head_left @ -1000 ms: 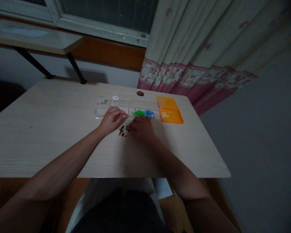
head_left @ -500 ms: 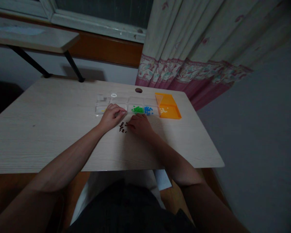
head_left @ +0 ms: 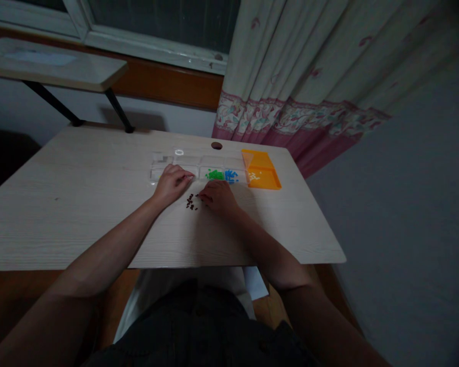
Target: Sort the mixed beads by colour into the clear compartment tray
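My left hand (head_left: 172,183) rests over the front of a clear plastic compartment box (head_left: 213,161), thumb and fingers pinched together near its front edge; what they hold, if anything, is too small to tell. In front of the box, dark brown beads (head_left: 190,203) lie loose on the table. My right hand (head_left: 220,196) is just right of them, its fingers curled and its fingertips drawn together by the nearest beads. Whether a bead is between them is hidden. Green beads (head_left: 214,175) and blue beads (head_left: 231,176) fill two neighbouring compartments of the box.
An orange tray (head_left: 270,179) with white beads (head_left: 254,176) stands at the box's right end. Behind the box, the pale wooden table (head_left: 80,214) has a round cable hole (head_left: 216,146). A raised shelf (head_left: 61,66) stands at the back left, and a curtain (head_left: 290,92) hangs behind.
The view has shifted slightly. Both hands stay at nearly the same places, the left by the box and the right beside the brown beads, with only small finger movements.
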Available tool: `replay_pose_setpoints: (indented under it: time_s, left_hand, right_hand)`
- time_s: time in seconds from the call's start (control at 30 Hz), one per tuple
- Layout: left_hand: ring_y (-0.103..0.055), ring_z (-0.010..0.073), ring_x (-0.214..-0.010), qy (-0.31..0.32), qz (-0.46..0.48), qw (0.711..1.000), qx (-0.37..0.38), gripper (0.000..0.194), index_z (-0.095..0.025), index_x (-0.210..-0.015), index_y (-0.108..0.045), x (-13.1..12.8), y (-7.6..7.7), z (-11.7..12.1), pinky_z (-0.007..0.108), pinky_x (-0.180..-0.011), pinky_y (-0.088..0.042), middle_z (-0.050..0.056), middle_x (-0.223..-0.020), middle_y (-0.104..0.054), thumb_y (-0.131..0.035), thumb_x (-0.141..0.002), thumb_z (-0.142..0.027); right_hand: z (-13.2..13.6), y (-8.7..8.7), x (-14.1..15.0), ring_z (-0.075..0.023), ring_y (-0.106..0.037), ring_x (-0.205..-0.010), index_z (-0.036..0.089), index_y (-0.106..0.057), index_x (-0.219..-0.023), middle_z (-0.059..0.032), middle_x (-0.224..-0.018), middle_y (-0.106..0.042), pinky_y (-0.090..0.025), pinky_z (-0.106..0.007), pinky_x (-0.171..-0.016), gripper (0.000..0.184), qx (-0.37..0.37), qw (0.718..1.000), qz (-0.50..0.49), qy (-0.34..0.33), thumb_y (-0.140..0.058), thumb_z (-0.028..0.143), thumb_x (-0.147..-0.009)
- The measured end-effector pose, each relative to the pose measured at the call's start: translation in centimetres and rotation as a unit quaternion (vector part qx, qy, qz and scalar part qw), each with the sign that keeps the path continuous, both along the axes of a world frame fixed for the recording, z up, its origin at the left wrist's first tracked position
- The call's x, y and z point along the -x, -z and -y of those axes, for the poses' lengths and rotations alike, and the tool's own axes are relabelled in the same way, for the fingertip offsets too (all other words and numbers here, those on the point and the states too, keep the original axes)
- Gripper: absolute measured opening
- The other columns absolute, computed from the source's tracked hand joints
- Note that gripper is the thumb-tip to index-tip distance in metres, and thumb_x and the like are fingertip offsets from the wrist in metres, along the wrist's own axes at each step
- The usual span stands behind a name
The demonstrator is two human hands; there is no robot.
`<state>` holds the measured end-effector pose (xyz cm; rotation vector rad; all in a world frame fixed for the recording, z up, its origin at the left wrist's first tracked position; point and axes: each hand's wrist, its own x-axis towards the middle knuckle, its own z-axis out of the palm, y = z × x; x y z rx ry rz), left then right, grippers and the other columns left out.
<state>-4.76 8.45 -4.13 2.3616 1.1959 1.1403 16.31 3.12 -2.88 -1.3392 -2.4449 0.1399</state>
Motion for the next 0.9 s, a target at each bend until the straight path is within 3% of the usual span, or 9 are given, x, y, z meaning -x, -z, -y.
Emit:
replay_pose_setpoints:
  time_s: [0.4,0.67,0.9]
  left_hand:
    - [-0.053,0.0274,-0.1,-0.116,-0.033,0.993,-0.013,0.021,-0.022,-0.099,-0.076,0.8,0.3,-0.5,0.045,-0.094,-0.041,0.007,-0.09,-0.063,-0.061,-0.091,-0.036]
    - [-0.043,0.0212,-0.094,-0.107,-0.026,0.994,-0.026,0.029,-0.016,-0.104,-0.075,1.3,0.8,-1.0,0.038,-0.089,-0.035,0.008,-0.09,-0.061,-0.059,-0.094,-0.039]
    - [-0.043,0.0217,-0.094,-0.104,-0.025,0.994,-0.029,0.028,-0.014,-0.11,-0.074,1.4,1.3,-1.3,0.039,-0.089,-0.034,0.008,-0.089,-0.06,-0.056,-0.096,-0.031]
  right_hand:
    - [-0.2,0.1,0.0,-0.0207,-0.059,-0.101,0.022,-0.078,-0.097,-0.0049,-0.097,-0.072,-0.035,-0.034,-0.092,0.018,0.012,1.0,-0.012,-0.007,-0.062,0.029,-0.093]
    - [-0.2,0.0,0.1,-0.0198,-0.059,-0.098,0.021,-0.077,-0.096,-0.0052,-0.098,-0.072,-0.034,-0.034,-0.092,0.018,0.013,1.0,-0.016,-0.006,-0.061,0.03,-0.093]
    - [-0.2,-0.2,0.0,-0.0203,-0.058,-0.098,0.021,-0.077,-0.096,-0.0062,-0.099,-0.072,-0.036,-0.035,-0.09,0.019,0.016,1.0,-0.016,0.002,-0.06,0.029,-0.094]
